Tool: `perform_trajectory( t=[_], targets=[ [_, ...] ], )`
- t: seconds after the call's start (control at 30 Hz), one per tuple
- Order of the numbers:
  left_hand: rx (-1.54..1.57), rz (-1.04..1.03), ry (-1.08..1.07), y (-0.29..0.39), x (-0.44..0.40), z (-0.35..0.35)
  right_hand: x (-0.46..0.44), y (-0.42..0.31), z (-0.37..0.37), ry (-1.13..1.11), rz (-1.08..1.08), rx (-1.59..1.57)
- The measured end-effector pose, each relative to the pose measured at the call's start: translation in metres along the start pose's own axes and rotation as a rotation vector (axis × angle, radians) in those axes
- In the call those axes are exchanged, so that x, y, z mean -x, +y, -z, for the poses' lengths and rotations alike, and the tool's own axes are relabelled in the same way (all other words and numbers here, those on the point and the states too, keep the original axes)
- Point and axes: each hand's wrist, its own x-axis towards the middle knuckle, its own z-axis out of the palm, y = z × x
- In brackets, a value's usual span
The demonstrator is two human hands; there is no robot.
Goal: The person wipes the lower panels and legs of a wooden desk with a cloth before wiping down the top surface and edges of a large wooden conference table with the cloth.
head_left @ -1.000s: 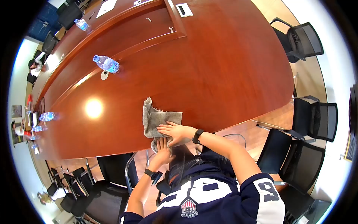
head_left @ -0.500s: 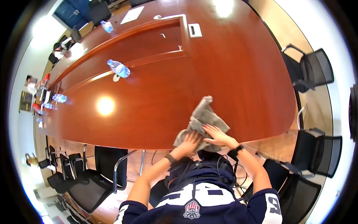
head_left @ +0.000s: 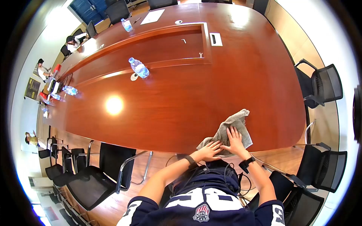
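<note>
A grey towel [head_left: 238,121] lies rumpled on the near edge of the reddish-brown table [head_left: 181,113]. My left hand [head_left: 209,151] rests flat on its lower left part, fingers stretched toward the right. Higher up, my right hand [head_left: 234,141] presses flat on the middle of the cloth with its fingers spread. The two hands nearly meet at the thumb of the right one. Neither is wrapped round the towel, and the part under my palms is hidden.
A water bottle [head_left: 139,68] stands on the table beyond my hands, near the recessed centre panel. More bottles, such as one [head_left: 70,90], are at the left. A white socket plate [head_left: 215,39] sits farther back. Chairs [head_left: 320,84] line the right side. Other people [head_left: 76,41] are far left.
Both hands and the towel have shifted right along the table's near edge. The towel's far corner now points to the upper right. The camera view has also turned a little.
</note>
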Motion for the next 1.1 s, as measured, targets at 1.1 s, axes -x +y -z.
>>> perform_trajectory(
  t=[1.1],
  targets=[
    [0.039,0.569,0.208,-0.112,0.318,0.022,-0.185,-0.274,-0.138,-0.214,0.797,-0.014]
  ],
)
